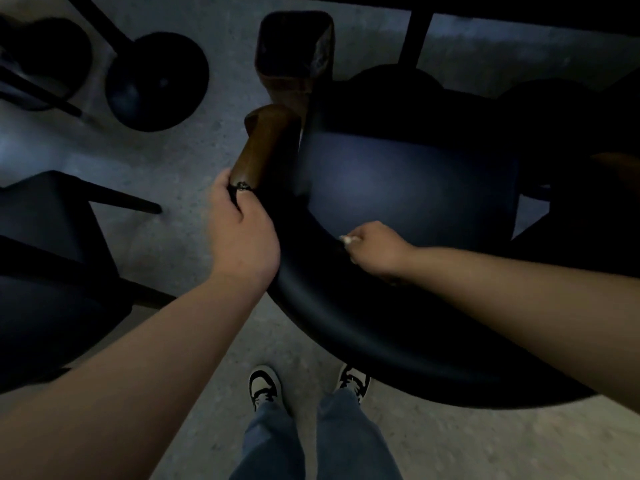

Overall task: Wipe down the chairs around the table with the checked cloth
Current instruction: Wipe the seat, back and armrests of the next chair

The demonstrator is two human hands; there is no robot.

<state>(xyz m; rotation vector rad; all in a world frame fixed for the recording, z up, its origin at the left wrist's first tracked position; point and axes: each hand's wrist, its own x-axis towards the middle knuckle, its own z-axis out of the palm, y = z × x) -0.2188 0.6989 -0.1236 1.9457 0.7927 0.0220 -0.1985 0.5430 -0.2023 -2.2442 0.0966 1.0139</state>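
Both bare forearms are reaching forward and down. The left hand point(239, 233) is curling its fingers around what it grips, a dark ring showing on one finger. The right hand point(375, 247) is pinching something small and pale.

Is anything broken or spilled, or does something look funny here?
Nothing looks broken or spilled. The left hand grips the dark curved chair back by its brown wooden armrest. The right hand pinches something small and pale, too dim to identify.
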